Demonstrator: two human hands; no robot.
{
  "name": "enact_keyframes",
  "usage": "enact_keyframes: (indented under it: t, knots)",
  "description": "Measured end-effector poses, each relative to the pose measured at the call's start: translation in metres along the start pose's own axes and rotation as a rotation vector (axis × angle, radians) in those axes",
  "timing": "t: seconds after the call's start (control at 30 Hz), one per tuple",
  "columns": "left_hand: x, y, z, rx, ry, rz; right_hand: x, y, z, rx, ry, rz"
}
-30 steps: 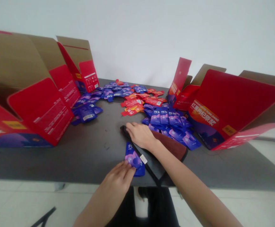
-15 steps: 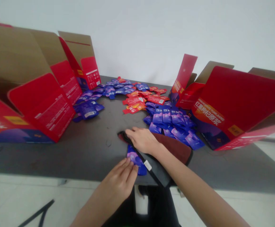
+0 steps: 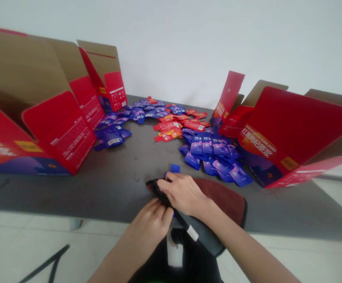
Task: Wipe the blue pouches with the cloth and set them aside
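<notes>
My right hand (image 3: 182,192) is closed on the black edge of a flat maroon-and-grey cloth piece (image 3: 220,194), which has a white tag on its black strap. A blue-purple pouch (image 3: 175,168) lies mostly hidden under this hand and the cloth, its top end sticking out beyond the knuckles. My left hand (image 3: 154,220) is right beside the right one at the table's near edge. Its fingers are curled together against the cloth's black edge; what they pinch is hidden. To the right of the cloth lies a heap of blue-purple pouches (image 3: 212,149).
Red open-flapped cartons (image 3: 60,133) stand at the left, and more red cartons (image 3: 279,129) at the right. Red-orange pouches (image 3: 169,127) and further blue pouches (image 3: 113,135) are strewn over the back of the dark table (image 3: 100,188). A white wall (image 3: 171,47) rises behind.
The cloth has shifted toward me and now covers most of the single blue pouch, whose end shows past the right hand. The left hand's fingers have moved up to the cloth's edge.
</notes>
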State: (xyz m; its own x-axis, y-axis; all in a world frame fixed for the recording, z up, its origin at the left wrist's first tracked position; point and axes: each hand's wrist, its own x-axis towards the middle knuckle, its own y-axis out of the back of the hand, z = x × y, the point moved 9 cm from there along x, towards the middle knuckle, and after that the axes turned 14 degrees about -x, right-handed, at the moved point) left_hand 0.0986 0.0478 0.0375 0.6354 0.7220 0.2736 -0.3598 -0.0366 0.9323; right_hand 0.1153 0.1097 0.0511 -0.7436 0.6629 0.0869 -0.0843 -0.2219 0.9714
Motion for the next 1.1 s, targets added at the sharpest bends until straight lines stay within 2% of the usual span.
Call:
enact_keyframes:
  t: [0.07,0.17,0.23,0.3,0.37,0.43,0.5,0.57,0.63,0.73,0.83,0.9,0.97,1.1]
  knots:
    - [-0.001,0.006,0.007,0.049,-0.057,0.081,0.010,-0.012,0.008,-0.033,-0.011,-0.015]
    - [-0.001,0.008,0.016,0.124,-0.098,0.164,0.037,-0.025,0.036,-0.104,-0.114,-0.037]
    - [0.003,0.004,0.018,0.151,-0.084,0.154,0.052,-0.026,0.054,-0.139,-0.195,-0.059]
    - [0.007,-0.001,0.019,0.165,-0.053,0.128,0.056,-0.015,0.062,-0.149,-0.241,-0.050]
    - [0.012,-0.003,0.018,0.160,-0.024,0.103,0.050,0.010,0.059,-0.126,-0.256,0.022]
    - [0.015,-0.004,0.017,0.129,-0.017,0.070,0.033,0.037,0.047,-0.072,-0.227,0.124]
    - [0.016,-0.005,0.017,0.088,-0.019,0.017,0.015,0.046,0.027,-0.015,-0.123,0.117]
    - [0.015,-0.008,0.016,0.072,-0.016,-0.024,0.000,0.034,0.011,0.009,-0.040,0.031]
    - [0.014,-0.008,0.015,0.088,-0.014,-0.014,-0.005,0.013,0.008,0.007,-0.019,-0.051]
    - [0.010,-0.002,0.018,0.121,-0.069,0.101,0.006,-0.016,0.020,-0.031,-0.044,-0.108]
    - [0.008,0.002,0.020,0.130,-0.128,0.178,0.031,-0.030,0.045,-0.092,-0.132,-0.132]
    - [0.009,0.002,0.018,0.116,-0.130,0.156,0.044,-0.031,0.059,-0.124,-0.196,-0.129]
    - [0.012,0.000,0.015,0.094,-0.110,0.105,0.048,-0.022,0.064,-0.128,-0.227,-0.097]
    - [0.019,-0.004,0.013,0.076,-0.040,-0.006,0.028,0.014,0.048,-0.039,-0.189,0.046]
